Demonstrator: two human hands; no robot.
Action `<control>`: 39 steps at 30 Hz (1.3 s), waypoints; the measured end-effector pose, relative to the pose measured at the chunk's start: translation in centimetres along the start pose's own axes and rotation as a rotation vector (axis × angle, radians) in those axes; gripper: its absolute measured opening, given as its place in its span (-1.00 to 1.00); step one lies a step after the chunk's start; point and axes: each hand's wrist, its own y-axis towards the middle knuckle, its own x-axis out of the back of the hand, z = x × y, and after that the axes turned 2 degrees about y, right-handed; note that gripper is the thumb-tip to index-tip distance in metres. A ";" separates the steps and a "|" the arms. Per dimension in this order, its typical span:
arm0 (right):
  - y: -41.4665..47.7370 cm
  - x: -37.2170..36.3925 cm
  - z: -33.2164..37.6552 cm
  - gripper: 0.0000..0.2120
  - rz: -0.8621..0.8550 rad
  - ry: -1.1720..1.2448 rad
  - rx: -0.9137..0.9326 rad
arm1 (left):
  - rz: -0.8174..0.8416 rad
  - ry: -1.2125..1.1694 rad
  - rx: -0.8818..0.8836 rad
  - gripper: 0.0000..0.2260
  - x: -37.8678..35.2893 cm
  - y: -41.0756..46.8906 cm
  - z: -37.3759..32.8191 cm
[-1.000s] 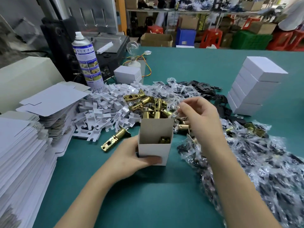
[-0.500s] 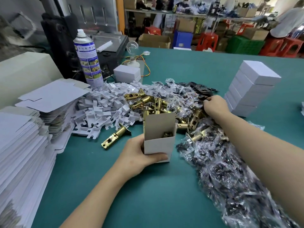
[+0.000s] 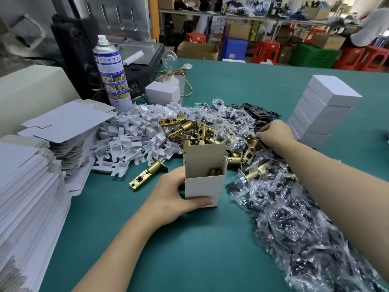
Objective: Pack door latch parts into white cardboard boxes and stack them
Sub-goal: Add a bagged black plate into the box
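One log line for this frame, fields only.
stage: packing | left hand: holds open box | right hand: at black plates, grip unclear | box: brass part inside

The flat table top across the middle of the frame is plain teal green. At centre, the open upright cardboard box is white outside and dull grey-brown inside. Behind it the heap of metal latch bolts shines brass-gold. Left of that, the die-cut cardboard inserts are plain white. Down the right side, clear glinting plastic bags show black contents. The stacked closed boxes at upper right are white. The tall spray can at upper left has a white cap and a blue label with yellow picture panels. Along the top edge are red plastic stools and a green crate.
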 end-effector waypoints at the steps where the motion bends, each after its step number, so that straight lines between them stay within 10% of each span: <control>1: 0.0 -0.1 0.0 -0.80 -0.002 0.012 0.000 | 0.000 -0.004 -0.009 -0.64 0.0 0.0 0.0; 14: 0.4 -0.3 -0.8 -0.75 -0.019 0.178 -0.065 | 0.028 0.115 0.013 -0.62 1.2 -0.1 0.3; 22: -0.9 2.6 1.3 -0.62 -0.282 0.301 -0.031 | -0.106 -0.180 0.072 -0.27 1.9 0.1 0.1; 25: -2.9 4.6 4.2 -0.64 -0.300 0.525 0.027 | -0.242 -0.414 0.103 -0.46 2.1 0.4 0.1; 33: -14.4 4.7 8.6 -0.71 0.415 1.412 0.073 | -0.360 -0.346 0.117 -0.91 2.5 0.5 0.0; 39: -18.4 4.4 7.6 -0.53 0.322 1.292 0.351 | -0.381 -0.354 0.079 -0.93 2.4 0.4 -0.1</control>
